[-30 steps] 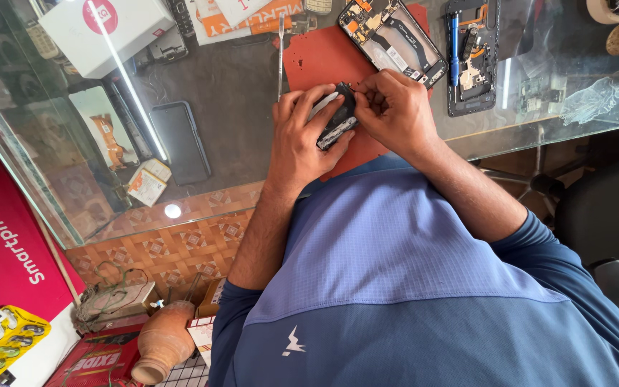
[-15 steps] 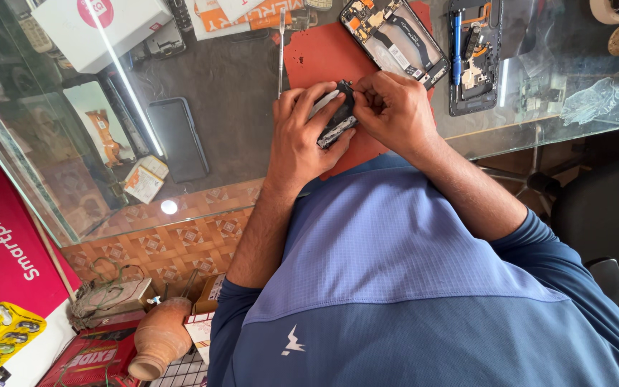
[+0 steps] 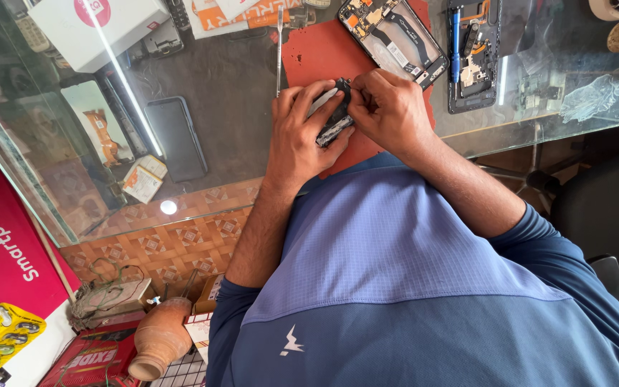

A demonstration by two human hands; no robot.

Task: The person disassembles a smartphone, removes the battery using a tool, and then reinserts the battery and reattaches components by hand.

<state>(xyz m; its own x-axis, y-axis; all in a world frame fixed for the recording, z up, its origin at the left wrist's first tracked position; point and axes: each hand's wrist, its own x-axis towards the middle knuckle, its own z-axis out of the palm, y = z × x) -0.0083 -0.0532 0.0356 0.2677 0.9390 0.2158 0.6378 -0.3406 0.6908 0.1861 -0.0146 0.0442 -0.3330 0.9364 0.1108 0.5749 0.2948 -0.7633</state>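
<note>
My left hand point(image 3: 296, 136) kept a closed grip around a small dark phone part point(image 3: 337, 118), cradling it just above the red work mat point(image 3: 317, 54). My right hand point(image 3: 388, 107) pinched shut on the part's upper end, fingertips meeting those of the left. Whether a tool sat between my right fingers could not be told. The step in hand appeared to be working a piece loose from, or into, that part; the next move would call for a steady left hold and a fine pull or press from the right. Beyond the mat lay an opened phone frame point(image 3: 392, 36), a second stripped phone point(image 3: 473, 57) and a thin metal pry tool point(image 3: 279, 46) on the glass table point(image 3: 238, 93).
</note>
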